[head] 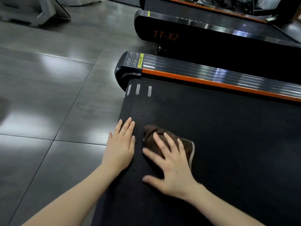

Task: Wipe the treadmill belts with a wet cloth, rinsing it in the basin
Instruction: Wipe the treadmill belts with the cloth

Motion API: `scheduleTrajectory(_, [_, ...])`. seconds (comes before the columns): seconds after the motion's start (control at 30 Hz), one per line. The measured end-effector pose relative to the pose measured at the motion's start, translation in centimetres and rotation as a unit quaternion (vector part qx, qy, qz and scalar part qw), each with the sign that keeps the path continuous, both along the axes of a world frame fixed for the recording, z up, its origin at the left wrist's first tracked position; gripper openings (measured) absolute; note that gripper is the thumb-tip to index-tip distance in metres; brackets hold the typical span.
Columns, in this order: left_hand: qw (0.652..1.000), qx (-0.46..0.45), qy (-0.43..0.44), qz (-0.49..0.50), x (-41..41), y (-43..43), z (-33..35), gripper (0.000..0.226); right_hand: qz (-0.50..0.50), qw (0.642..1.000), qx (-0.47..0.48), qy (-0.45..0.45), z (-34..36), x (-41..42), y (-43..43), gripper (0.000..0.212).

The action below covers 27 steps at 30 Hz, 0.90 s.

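- right hand (169, 162) spread flat, palm down on the brown cloth (162, 141), pressing it onto the belt (228, 136)
- left hand (121, 144) flat and open just beside it, at the belt edge

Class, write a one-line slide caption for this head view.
Right hand presses a brown cloth on the treadmill belt; left hand rests flat beside it.
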<state>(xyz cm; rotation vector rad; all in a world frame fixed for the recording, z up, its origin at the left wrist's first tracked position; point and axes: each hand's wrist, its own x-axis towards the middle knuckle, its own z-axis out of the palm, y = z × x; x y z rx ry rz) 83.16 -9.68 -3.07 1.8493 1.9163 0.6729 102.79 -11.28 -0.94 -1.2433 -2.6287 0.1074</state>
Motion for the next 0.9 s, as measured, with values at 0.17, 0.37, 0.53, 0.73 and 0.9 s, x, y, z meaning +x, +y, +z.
scheduleTrajectory(0.17, [1.0,0.003,-0.026,-0.004,-0.3,-0.1,-0.2,0.074,-0.036,0.996,-0.067,-0.039,1.9,0.9,10.4,0.069])
scheduleTrajectory(0.37, [0.999,0.002,-0.037,0.003,-0.1,-0.3,0.0,0.073,0.126,0.989,-0.075,0.026,0.7,2.1,8.6,0.048])
scheduleTrajectory(0.53, [0.999,0.0,-0.035,0.002,-0.2,-0.4,-0.1,0.075,-0.008,0.983,0.015,0.183,2.5,1.2,10.6,0.045])
scheduleTrajectory(0.73, [1.0,-0.008,-0.024,0.003,-0.1,-0.4,0.2,0.076,-0.085,0.996,-0.008,-0.032,2.8,0.7,12.0,0.08])
scheduleTrajectory(0.9, [1.0,-0.009,-0.024,0.0,-0.1,-0.3,0.1,0.076,0.015,0.998,-0.063,0.013,1.2,1.2,15.2,0.051])
